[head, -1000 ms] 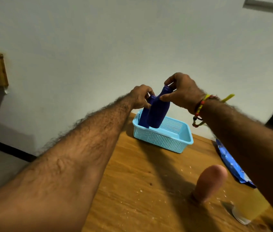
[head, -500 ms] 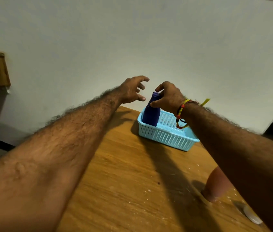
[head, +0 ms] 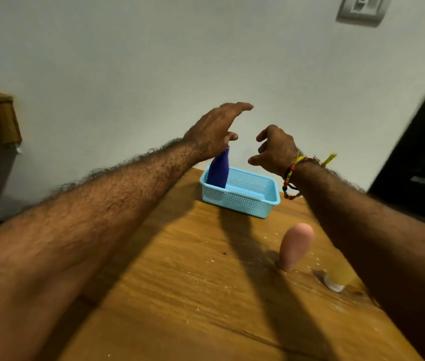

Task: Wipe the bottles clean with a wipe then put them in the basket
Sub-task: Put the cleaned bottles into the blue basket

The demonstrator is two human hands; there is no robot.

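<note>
1. One dark blue plastic bottle (head: 218, 169) stood upright in the left end of the pale blue perforated plastic basket (head: 242, 201), at the frame's centre.
2. Left hand (head: 215, 128) hovered over the bottle's top, fingers straight, holding nothing; whether it touched the cap was unclear.
3. Right hand (head: 275, 149) hung just right of it, loosely curled, empty.
4. That bottle's placing looked finished.
5. Next likely called for wiping the peach rounded bottle (head: 296, 246) or the yellow white-capped bottle (head: 337, 278), both lower right on the wooden table (head: 180, 295); no wipe showed.
</note>
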